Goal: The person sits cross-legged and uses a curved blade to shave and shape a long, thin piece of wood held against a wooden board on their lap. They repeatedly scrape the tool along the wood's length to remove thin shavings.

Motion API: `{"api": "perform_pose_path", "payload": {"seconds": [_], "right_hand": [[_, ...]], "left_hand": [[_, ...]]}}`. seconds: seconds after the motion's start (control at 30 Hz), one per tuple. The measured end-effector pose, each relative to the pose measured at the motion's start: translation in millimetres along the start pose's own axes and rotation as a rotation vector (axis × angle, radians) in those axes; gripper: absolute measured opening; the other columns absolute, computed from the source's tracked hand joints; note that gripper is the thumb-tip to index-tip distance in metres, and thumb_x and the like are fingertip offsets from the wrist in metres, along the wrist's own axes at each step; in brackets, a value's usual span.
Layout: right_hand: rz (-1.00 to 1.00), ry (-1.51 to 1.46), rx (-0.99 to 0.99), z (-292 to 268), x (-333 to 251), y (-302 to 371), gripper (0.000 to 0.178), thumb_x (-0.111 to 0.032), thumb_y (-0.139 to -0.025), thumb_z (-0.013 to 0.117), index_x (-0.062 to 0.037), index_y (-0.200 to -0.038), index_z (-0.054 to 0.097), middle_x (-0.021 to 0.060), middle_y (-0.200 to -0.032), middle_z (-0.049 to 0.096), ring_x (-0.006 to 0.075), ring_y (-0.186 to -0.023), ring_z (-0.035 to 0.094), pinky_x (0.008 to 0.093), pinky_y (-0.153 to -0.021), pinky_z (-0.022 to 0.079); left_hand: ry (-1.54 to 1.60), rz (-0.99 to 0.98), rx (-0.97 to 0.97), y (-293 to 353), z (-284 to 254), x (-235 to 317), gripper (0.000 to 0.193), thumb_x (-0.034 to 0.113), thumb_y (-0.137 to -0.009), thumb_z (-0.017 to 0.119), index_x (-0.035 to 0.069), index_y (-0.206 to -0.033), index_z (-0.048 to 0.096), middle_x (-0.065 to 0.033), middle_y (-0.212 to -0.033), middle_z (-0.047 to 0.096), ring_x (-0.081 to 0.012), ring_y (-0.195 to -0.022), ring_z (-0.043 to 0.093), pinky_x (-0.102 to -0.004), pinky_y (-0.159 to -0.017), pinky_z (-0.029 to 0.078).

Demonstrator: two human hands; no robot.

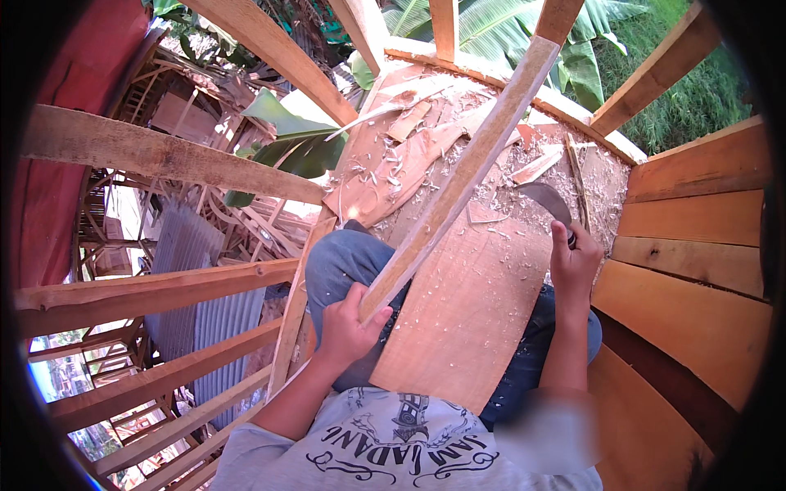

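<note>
My left hand [346, 325] is closed around the near end of a long, narrow wooden strip [458, 188]. The strip slants away from me to the far right, its far end raised near the frame posts. In my right hand [573, 260] is a knife with a broad, curved dark blade [546, 199]; the fingers wrap its handle, which is mostly hidden. The blade points up and left, apart from the strip. A flat wooden board [467, 311] lies across my lap between my legs, with shavings scattered over it.
Curled shavings and offcuts [536, 168] cover the wooden floor [602, 176] ahead. Upright posts and rails [172, 151] border the left and far sides, with gaps onto a lower area of scrap wood and corrugated sheets [184, 262]. A plank wall [688, 266] stands close on the right.
</note>
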State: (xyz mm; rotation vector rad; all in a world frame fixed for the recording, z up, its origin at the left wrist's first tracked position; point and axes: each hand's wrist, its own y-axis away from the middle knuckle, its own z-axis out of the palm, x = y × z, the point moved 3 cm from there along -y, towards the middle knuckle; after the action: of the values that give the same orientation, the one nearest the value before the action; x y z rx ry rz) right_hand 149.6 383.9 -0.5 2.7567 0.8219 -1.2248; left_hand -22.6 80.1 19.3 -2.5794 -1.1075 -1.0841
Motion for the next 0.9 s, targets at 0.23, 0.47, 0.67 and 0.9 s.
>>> {"api": "perform_pose_path", "payload": {"seconds": [0.23,0.47,0.67,0.9], "right_hand": [[-0.295,0.013,-0.291,50,-71,53,0.050,-0.051,-0.073,0.073,-0.0054,-0.062,0.054,0.0095,-0.053,0.053,0.0271,-0.045,0.055,0.0351,-0.044,0.042],[-0.223,0.154,-0.065,31,-45,25,0.052,-0.048,-0.075,0.073,-0.0035,-0.058,0.050,0.0114,-0.050,0.047,0.0271,-0.043,0.048,0.0366,-0.042,0.037],[0.073,0.068,-0.001,10,-11,8,0.046,-0.039,-0.080,0.072,0.0004,-0.064,0.053,0.0145,-0.051,0.044,0.0262,-0.043,0.041,0.0368,-0.044,0.034],[-0.372,0.103,-0.297,46,-64,59,0.050,-0.050,-0.072,0.074,-0.0054,-0.062,0.053,0.0100,-0.053,0.052,0.0276,-0.045,0.053,0.0369,-0.044,0.041]], "left_hand": [[0.021,0.018,0.026,-1,1,1,0.036,0.036,-0.083,0.067,0.004,-0.092,0.055,-0.0162,-0.069,0.065,-0.0338,-0.064,0.066,-0.0389,-0.054,0.050],[-0.046,0.026,0.030,0,2,3,0.037,0.039,-0.083,0.067,0.005,-0.093,0.055,-0.0153,-0.070,0.066,-0.0324,-0.065,0.067,-0.0394,-0.054,0.051],[-0.097,0.029,0.029,0,1,5,0.038,0.039,-0.083,0.067,0.005,-0.094,0.054,-0.0146,-0.068,0.066,-0.0321,-0.062,0.066,-0.0402,-0.053,0.050],[-0.139,0.052,0.072,-1,4,7,0.039,0.040,-0.082,0.068,0.005,-0.092,0.055,-0.0137,-0.067,0.065,-0.0314,-0.061,0.066,-0.0402,-0.052,0.050]]}}
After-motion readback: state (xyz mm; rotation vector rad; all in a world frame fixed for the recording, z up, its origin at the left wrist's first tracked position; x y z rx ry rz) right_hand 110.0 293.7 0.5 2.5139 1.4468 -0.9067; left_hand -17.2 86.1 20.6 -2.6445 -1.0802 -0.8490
